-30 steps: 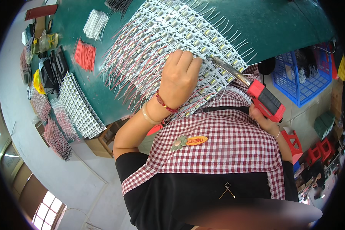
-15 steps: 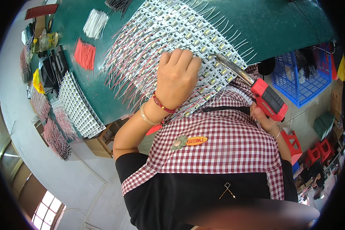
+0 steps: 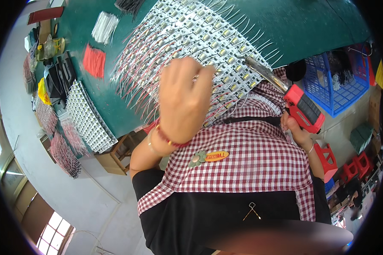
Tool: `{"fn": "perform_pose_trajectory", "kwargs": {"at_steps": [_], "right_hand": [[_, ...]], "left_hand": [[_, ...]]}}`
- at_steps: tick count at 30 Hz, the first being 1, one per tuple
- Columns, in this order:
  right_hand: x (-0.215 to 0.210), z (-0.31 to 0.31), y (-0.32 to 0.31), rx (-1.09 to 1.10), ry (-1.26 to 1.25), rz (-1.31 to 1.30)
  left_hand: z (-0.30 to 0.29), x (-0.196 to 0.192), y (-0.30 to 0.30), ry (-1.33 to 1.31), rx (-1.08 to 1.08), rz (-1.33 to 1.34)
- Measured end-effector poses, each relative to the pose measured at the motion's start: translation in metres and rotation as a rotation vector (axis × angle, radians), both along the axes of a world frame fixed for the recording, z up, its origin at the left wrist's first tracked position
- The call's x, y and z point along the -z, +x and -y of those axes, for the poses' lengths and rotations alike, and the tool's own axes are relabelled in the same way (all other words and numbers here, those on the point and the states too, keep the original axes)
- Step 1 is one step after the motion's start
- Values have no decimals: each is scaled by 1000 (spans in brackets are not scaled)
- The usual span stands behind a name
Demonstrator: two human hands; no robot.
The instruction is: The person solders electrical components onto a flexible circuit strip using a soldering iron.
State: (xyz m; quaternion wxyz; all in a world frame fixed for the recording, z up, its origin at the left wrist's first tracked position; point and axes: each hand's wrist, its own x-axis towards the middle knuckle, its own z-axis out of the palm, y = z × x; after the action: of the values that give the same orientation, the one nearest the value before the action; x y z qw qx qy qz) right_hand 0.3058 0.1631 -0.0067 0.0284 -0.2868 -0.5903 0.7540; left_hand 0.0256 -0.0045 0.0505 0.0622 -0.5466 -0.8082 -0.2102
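Note:
A large panel of white circuit boards (image 3: 225, 53) lies on the green table, set with rows of small components. Red and white wires (image 3: 136, 80) fan out along its left and lower edges, and white wires stick out on its upper right. My left hand (image 3: 184, 100) hovers over the panel's lower part, fingers curled together; whatever they hold is hidden. Slightly blurred, it wears a red bead bracelet and a pale bangle. My right hand (image 3: 295, 129) grips a red and black soldering iron (image 3: 304, 108), whose metal tip points at the panel's right edge.
Bundles of white wires (image 3: 105, 27) and red wires (image 3: 93, 61) lie left of the panel. Another stack of circuit panels (image 3: 89, 117) sits at the table's left edge. At the right stands a blue plastic basket (image 3: 332, 93); red stools (image 3: 355, 168) are beyond it.
My left hand has moved left and back toward me, away from the panel's middle. The soldering iron has shifted slightly to the right, its tip away from its earlier spot.

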Motion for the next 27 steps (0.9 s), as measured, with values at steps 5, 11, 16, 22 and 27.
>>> {"fn": "perform_pose_trajectory", "kwargs": {"at_steps": [5,11,16,22,27], "right_hand": [[15,1,18,-87,214,0],[6,-2,9,-150,214,88],[6,1,9,-145,264,98],[-3,2,-2,-184,478,38],[3,1,6,-158,406,26]], "left_hand": [[-9,38,9,33,152,179],[-9,47,12,16,160,162],[-10,46,11,47,173,152],[-10,44,12,16,188,121],[-9,44,12,10,201,93]]}}
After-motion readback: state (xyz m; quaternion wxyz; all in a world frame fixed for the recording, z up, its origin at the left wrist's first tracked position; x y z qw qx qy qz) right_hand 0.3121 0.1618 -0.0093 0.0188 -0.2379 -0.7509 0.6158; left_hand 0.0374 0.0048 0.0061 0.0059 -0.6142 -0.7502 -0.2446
